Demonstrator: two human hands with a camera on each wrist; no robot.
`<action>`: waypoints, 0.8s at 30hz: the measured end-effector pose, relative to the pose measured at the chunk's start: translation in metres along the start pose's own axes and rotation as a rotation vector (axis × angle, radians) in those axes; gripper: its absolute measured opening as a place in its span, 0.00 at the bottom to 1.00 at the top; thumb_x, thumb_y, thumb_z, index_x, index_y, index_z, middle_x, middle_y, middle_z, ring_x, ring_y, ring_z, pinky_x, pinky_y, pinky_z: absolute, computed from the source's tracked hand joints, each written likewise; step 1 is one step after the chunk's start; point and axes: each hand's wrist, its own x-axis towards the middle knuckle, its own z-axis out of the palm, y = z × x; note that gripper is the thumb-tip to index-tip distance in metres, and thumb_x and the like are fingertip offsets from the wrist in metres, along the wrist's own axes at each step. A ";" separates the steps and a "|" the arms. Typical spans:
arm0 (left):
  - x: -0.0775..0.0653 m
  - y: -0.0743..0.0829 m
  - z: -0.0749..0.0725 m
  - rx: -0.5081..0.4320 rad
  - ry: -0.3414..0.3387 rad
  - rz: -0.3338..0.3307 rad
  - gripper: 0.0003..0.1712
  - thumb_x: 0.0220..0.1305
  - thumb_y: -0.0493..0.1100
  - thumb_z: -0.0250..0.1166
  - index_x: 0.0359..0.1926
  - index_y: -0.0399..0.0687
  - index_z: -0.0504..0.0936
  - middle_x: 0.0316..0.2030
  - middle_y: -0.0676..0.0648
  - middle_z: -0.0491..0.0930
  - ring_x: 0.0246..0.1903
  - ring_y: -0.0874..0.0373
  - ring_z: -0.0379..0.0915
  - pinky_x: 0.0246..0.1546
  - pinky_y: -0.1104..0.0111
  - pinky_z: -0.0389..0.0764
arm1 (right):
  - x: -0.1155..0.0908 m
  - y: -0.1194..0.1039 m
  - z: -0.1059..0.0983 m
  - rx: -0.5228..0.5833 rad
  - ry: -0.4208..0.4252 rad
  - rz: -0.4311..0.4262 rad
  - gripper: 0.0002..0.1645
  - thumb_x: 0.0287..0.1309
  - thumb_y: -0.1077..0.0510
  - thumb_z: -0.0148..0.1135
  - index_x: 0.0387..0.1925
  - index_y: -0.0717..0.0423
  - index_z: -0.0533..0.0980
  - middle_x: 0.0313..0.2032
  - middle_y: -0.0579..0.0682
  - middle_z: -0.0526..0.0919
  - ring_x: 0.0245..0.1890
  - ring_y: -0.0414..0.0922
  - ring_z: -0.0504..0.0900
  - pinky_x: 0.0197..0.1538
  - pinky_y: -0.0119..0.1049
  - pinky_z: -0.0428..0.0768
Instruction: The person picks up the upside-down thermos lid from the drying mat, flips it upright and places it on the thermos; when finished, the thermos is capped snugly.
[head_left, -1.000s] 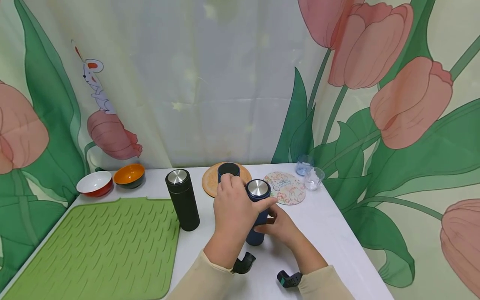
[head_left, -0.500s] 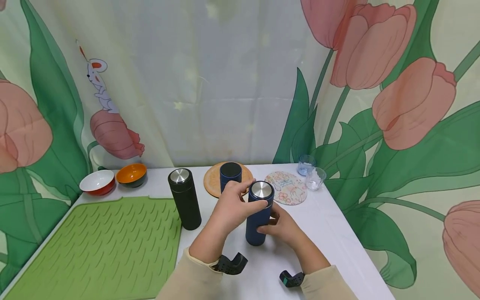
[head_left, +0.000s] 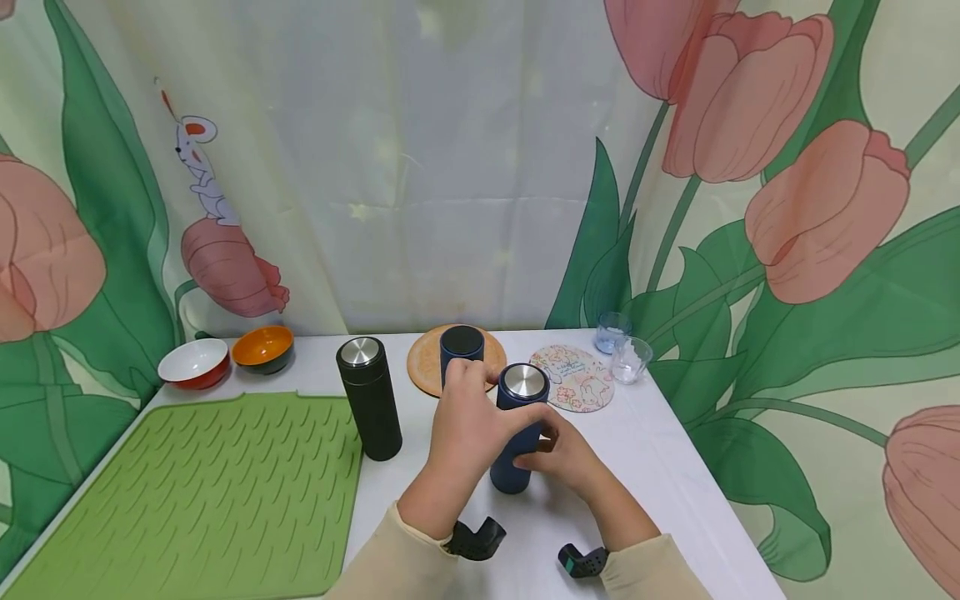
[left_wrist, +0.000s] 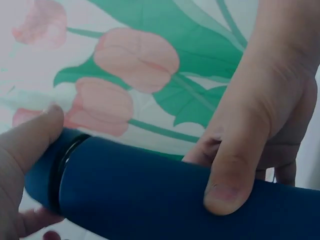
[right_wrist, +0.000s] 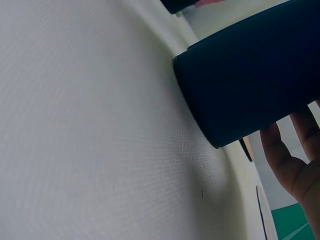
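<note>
A dark blue thermos flask [head_left: 512,477] with a steel-topped lid [head_left: 524,380] stands upright on the white table. My left hand [head_left: 471,421] grips the lid, thumb reaching across its near side. Lower down, my right hand [head_left: 566,454] holds the body from the right. In the left wrist view a dark ring [left_wrist: 59,172] shows between lid and body, and the right thumb [left_wrist: 230,187] lies along the body. The right wrist view shows the flask's base [right_wrist: 200,107] at the tabletop, with right fingers [right_wrist: 282,155] against its side.
A black thermos flask [head_left: 369,400] stands left, beside a green ridged mat [head_left: 225,500]. Behind are a round wooden board [head_left: 423,367] bearing a blue cylinder [head_left: 461,342], and a floral coaster [head_left: 573,379]. Two bowls [head_left: 262,346] sit back left, two small glasses [head_left: 630,360] back right.
My left hand loosened and drew back left, uncovering more of the flask, then came back round the lid with its thumb reaching right. The right hand keeps holding the body.
</note>
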 end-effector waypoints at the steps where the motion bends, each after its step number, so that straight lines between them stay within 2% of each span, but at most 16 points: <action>1: 0.002 -0.002 -0.002 -0.041 -0.036 -0.013 0.41 0.43 0.70 0.84 0.52 0.52 0.85 0.57 0.46 0.75 0.47 0.54 0.78 0.44 0.59 0.86 | 0.001 0.000 0.000 0.001 -0.002 -0.005 0.49 0.52 0.54 0.83 0.74 0.46 0.69 0.67 0.56 0.80 0.65 0.59 0.81 0.64 0.57 0.83; 6: 0.012 -0.014 -0.018 -0.240 -0.267 -0.042 0.36 0.54 0.61 0.81 0.63 0.61 0.85 0.61 0.46 0.77 0.54 0.51 0.73 0.44 0.57 0.81 | 0.003 0.001 0.001 0.009 -0.013 -0.023 0.49 0.53 0.54 0.83 0.74 0.43 0.69 0.66 0.57 0.81 0.63 0.57 0.83 0.64 0.58 0.83; 8: 0.015 -0.017 -0.022 -0.263 -0.334 -0.028 0.35 0.58 0.59 0.80 0.66 0.60 0.84 0.62 0.46 0.78 0.54 0.49 0.71 0.43 0.58 0.78 | 0.003 0.002 0.001 0.009 -0.013 -0.022 0.49 0.53 0.54 0.83 0.74 0.44 0.69 0.67 0.57 0.81 0.63 0.56 0.83 0.64 0.58 0.83; 10: 0.015 -0.018 -0.024 -0.246 -0.355 -0.013 0.34 0.59 0.59 0.79 0.66 0.59 0.85 0.61 0.46 0.78 0.53 0.49 0.71 0.41 0.59 0.77 | 0.002 0.002 0.002 0.011 -0.015 -0.015 0.49 0.53 0.54 0.82 0.74 0.44 0.69 0.67 0.57 0.81 0.63 0.56 0.82 0.64 0.58 0.82; 12: 0.011 -0.016 -0.024 -0.193 -0.332 -0.013 0.36 0.59 0.61 0.79 0.66 0.58 0.84 0.60 0.45 0.78 0.52 0.51 0.71 0.41 0.59 0.78 | 0.001 0.002 0.002 0.011 -0.021 -0.008 0.49 0.53 0.54 0.82 0.74 0.44 0.69 0.67 0.57 0.81 0.63 0.56 0.82 0.65 0.58 0.82; 14: 0.004 -0.012 -0.020 -0.122 -0.279 -0.006 0.39 0.58 0.65 0.78 0.67 0.57 0.83 0.59 0.45 0.77 0.51 0.51 0.74 0.42 0.57 0.80 | 0.000 0.002 0.003 0.012 -0.023 -0.001 0.49 0.53 0.55 0.82 0.74 0.44 0.69 0.67 0.57 0.81 0.63 0.56 0.83 0.65 0.58 0.82; 17: -0.006 -0.003 -0.012 -0.009 -0.170 0.016 0.47 0.55 0.71 0.77 0.70 0.55 0.80 0.59 0.45 0.76 0.54 0.49 0.77 0.48 0.52 0.84 | -0.001 0.001 0.003 0.016 -0.018 -0.009 0.49 0.53 0.55 0.82 0.75 0.46 0.69 0.68 0.57 0.79 0.63 0.57 0.83 0.64 0.57 0.83; 20: -0.011 0.002 -0.003 0.076 -0.044 0.062 0.50 0.51 0.74 0.78 0.68 0.51 0.81 0.58 0.44 0.77 0.56 0.48 0.79 0.51 0.51 0.86 | -0.001 0.000 0.002 0.020 -0.004 -0.015 0.49 0.53 0.55 0.82 0.75 0.48 0.69 0.70 0.56 0.78 0.64 0.58 0.82 0.64 0.57 0.83; 22: -0.013 0.002 0.000 0.093 0.023 0.069 0.49 0.49 0.74 0.79 0.65 0.51 0.83 0.56 0.45 0.78 0.54 0.48 0.79 0.50 0.53 0.86 | -0.001 -0.001 0.001 0.020 -0.002 -0.016 0.49 0.53 0.56 0.82 0.74 0.50 0.69 0.70 0.57 0.78 0.64 0.58 0.81 0.64 0.57 0.83; 24: -0.012 0.001 0.002 0.081 0.052 0.069 0.48 0.47 0.73 0.81 0.63 0.51 0.85 0.55 0.46 0.79 0.54 0.50 0.80 0.50 0.55 0.87 | -0.001 -0.001 0.001 0.017 -0.002 -0.014 0.48 0.53 0.56 0.82 0.74 0.50 0.70 0.69 0.57 0.78 0.65 0.59 0.81 0.65 0.57 0.82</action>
